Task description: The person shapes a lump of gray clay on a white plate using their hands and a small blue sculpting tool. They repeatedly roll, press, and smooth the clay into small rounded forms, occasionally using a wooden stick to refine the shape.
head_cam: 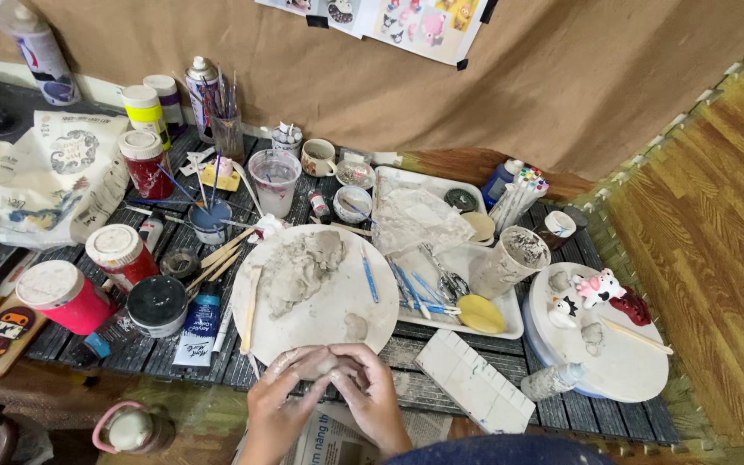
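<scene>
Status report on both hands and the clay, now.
Left hand and right hand cupped together around a small clay lump, at the near edge of the round white board. More grey clay on that board. Nothing blocking the hands.

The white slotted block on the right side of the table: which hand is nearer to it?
Right. The right hand lies just left of the white slotted block, cupped around a clay lump. The left hand holds the lump's far side, farther left of the block.
</scene>
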